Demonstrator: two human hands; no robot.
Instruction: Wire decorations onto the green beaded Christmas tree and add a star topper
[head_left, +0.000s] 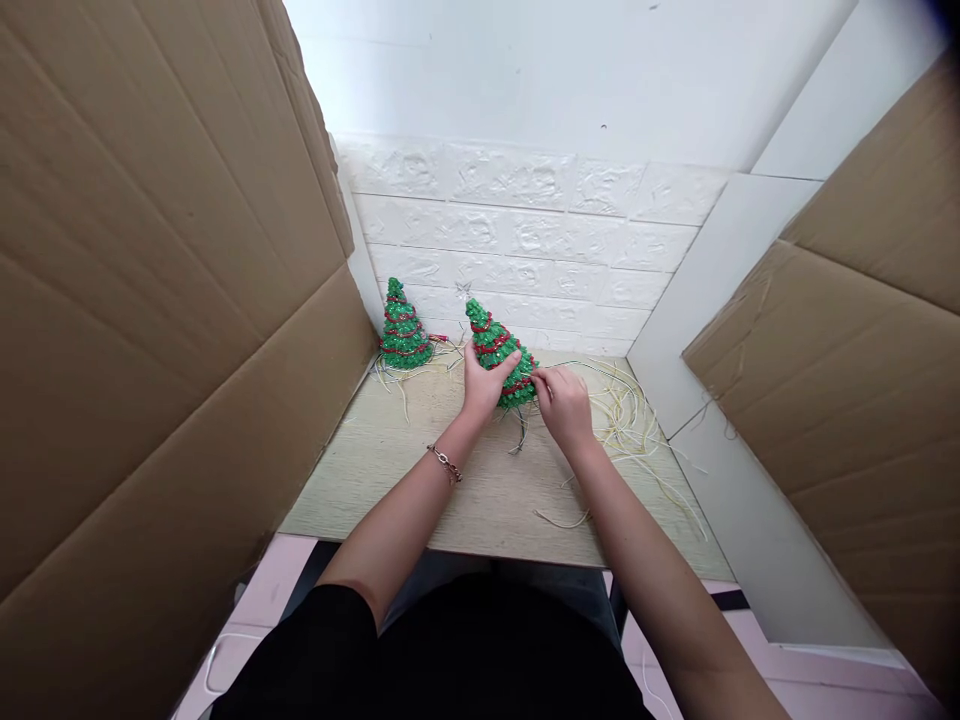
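A small green Christmas tree point(495, 340) wound with red garland leans to the left above the table. My left hand point(486, 378) is wrapped round its left side, thumb across the front. At the tree's lower right, my right hand point(561, 400) pinches something thin and pale, which looks like a string end; its exact form is too small to tell. Dark strands point(520, 432) hang beneath the tree. A second, similar tree point(403, 330) stands upright at the back left. Behind the held tree's tip is a clear star-shaped piece point(464, 290).
Loose white and yellow strings point(626, 410) lie tangled on the right of the wooden table point(405, 490). A small red object point(439, 338) lies by the standing tree. Cardboard panels point(187, 300) flank the left and right; a white brick-patterned wall point(525, 220) closes the back.
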